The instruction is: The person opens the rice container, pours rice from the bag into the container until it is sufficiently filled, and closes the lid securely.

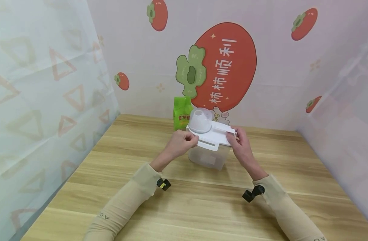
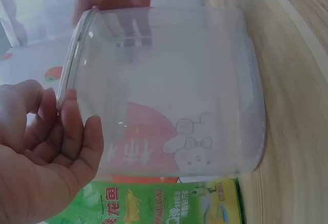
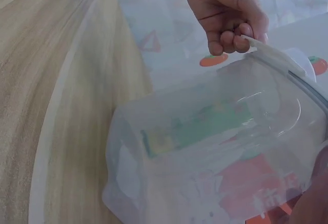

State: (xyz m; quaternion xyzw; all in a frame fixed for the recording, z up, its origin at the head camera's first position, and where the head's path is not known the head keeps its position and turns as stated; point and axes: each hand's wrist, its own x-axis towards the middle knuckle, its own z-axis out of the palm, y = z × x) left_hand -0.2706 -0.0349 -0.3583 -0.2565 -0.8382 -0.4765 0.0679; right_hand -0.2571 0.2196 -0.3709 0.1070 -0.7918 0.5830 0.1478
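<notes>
A translucent plastic storage container (image 1: pixel 206 158) with a white lid (image 1: pixel 218 135) is at the far middle of the wooden table. Upside down on the lid sits a clear cup (image 1: pixel 199 122). At the lid's front, a slotted flap (image 1: pixel 208 144) sticks outward. My left hand (image 1: pixel 181 142) pinches the left end of that flap between thumb and fingers; the right wrist view shows this pinch too. My right hand (image 1: pixel 242 147) grips the lid's right end, thumb on top and fingers around the side. Through its walls the container looks empty.
Behind the container and to its left stands a green printed bag (image 1: pixel 181 112). The wooden table (image 1: pixel 184 204) reaches back to a wall covering (image 1: pixel 277 83) with persimmon prints. Further cloth walls border the left and right sides.
</notes>
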